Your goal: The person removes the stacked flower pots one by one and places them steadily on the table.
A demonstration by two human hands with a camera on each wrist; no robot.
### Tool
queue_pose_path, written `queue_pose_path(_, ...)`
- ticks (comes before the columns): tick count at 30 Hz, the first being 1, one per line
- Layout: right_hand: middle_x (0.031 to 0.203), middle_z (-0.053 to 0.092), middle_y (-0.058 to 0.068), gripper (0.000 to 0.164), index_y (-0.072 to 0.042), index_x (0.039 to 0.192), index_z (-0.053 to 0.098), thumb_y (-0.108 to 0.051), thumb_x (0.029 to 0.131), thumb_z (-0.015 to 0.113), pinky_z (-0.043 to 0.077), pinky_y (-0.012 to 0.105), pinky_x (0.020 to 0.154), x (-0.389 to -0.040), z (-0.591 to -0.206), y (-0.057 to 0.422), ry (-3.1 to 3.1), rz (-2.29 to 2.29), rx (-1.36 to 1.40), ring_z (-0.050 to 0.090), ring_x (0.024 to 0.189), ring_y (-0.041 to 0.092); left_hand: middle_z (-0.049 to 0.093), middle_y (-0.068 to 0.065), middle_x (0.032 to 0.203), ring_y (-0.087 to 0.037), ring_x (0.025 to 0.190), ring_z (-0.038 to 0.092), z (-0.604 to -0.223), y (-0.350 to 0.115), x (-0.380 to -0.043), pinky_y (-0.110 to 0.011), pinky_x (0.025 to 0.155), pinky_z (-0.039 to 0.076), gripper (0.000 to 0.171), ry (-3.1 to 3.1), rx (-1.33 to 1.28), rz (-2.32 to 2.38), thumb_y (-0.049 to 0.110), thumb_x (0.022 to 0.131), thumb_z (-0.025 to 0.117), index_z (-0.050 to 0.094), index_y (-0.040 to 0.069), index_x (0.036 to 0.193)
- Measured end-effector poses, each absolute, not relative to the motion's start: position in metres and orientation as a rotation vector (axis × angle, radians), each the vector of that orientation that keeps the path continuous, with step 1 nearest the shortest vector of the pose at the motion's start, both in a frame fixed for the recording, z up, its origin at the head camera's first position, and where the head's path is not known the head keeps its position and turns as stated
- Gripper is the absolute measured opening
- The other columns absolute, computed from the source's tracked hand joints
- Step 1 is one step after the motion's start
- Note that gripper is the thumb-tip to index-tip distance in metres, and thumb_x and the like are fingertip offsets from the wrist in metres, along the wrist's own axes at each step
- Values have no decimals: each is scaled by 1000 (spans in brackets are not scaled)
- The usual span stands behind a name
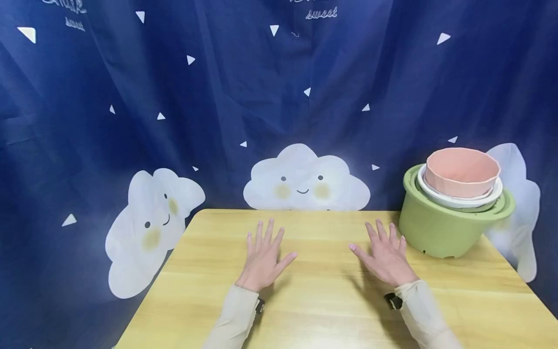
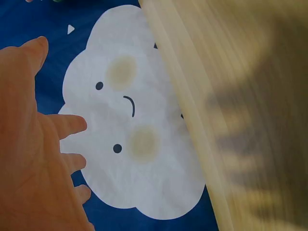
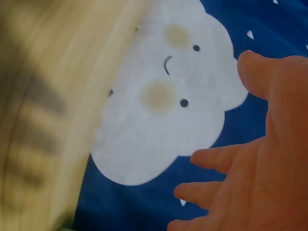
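Tabletop [image 1: 322,281] | left hand [image 1: 263,261], right hand [image 1: 387,257] apart | tub [image 1: 440,228] near right edge [image 1: 513,273]

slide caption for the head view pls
Left hand and right hand, fingers spread, over a table; at right, bowls stacked in a tub; cloud-print curtain behind.

left hand [image 1: 262,261] and right hand [image 1: 387,258] cast soft shadows on the glare-whitened tabletop [image 1: 327,310]; wrist views look dimmer, blurrier.

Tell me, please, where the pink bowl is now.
In the head view, the pink bowl is at the right, uppermost above a white bowl and a green pot.
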State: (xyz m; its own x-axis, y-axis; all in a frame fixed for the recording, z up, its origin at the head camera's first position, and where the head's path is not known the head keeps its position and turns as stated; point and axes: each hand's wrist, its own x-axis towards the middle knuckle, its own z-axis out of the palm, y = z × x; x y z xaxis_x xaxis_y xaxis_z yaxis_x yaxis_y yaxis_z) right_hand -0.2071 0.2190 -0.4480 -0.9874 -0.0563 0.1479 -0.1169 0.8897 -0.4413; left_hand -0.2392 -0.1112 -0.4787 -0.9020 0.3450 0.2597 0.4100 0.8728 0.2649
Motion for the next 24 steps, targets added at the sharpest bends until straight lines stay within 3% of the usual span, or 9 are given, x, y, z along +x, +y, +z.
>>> queue_pose_path(5, 166, 10, 38, 91, 2, 162, 22, -64, 103, 45, 3, 84, 114, -206, -433, 241, -2926, 758, 119, 1, 149, 68, 10, -19, 173, -47, 161, 1, -475, -101, -235, -77, 123, 2, 79, -2853, -655, -630, 65, 103, 42, 35, 12, 161)
queue_pose_path(9, 161, 21, 42, 83, 9, 158, 27, -53, 106, 47, 9, 80, 118, -199, -423, 268, -2831, 795, 161, 14, 148, 67, 6, -16, 174, -43, 162, -3, -475, -93, -228, -74, 124, -3, 76, -2904, -737, -842, 64, 105, 37, 30, 15, 163)
queue_pose_path(13, 151, 37, 45, 69, 15, 148, 39, -41, 108, 50, 24, 76, 114, -190, -412, 301, -2727, 853, 178, 33, 138, 65, 3, -9, 175, -38, 163, -5, -472, -85, -223, -69, 126, -6, 75, -2953, -821, -1033, 64, 106, 36, 26, 18, 165)
queue_pose_path(16, 144, 48, 43, 62, 11, 143, 48, -39, 108, 50, 38, 72, 102, -185, -403, 327, -2704, 887, 111, 46, 129, 62, 5, -2, 176, -33, 163, 0, -473, -76, -226, -65, 129, 1, 73, -2961, -855, -1107, 64, 106, 35, 24, 24, 165)
queue_pose_path(17, 141, 52, 41, 59, 10, 141, 51, -39, 108, 50, 46, 64, 98, -184, -401, 336, -2695, 891, 87, 52, 124, 60, 7, -1, 176, -32, 164, 4, -472, -72, -227, -65, 129, 5, 71, -2953, -859, -1140, 64, 106, 35, 24, 26, 165)
queue_pose_path(19, 135, 60, 38, 56, 8, 138, 57, -39, 108, 51, 54, 42, 87, -181, -398, 354, -2675, 903, 20, 70, 108, 29, 13, 1, 175, -31, 163, 12, -471, -63, -232, -64, 129, 14, 68, -2923, -871, -1210, 63, 106, 35, 25, 29, 164)
queue_pose_path(20, 126, 70, 28, 55, 8, 135, 59, -39, 107, 52, 53, 31, 81, -181, -397, 363, -2653, 918, -12, 71, 100, 13, 16, 3, 175, -29, 162, 16, -469, -58, -234, -62, 129, 18, 67, -2908, -873, -1256, 63, 106, 36, 26, 31, 164)
queue_pose_path(22, 106, 80, 0, 50, 6, 129, 65, -38, 106, 54, 46, 16, 69, -179, -396, 381, -2596, 991, -93, 60, 88, -14, 22, 4, 173, -27, 161, 23, -464, -47, -236, -59, 128, 23, 65, -2865, -875, -1370, 62, 106, 38, 28, 32, 163)
queue_pose_path(24, 87, 74, -26, 37, -9, 115, 75, -39, 106, 54, 41, 9, 63, -178, -397, 395, -2525, 1101, -206, 45, 79, -29, 28, 6, 171, -23, 159, 28, -460, -33, -240, -55, 128, 25, 63, -2816, -864, -1476, 62, 106, 39, 30, 33, 162)
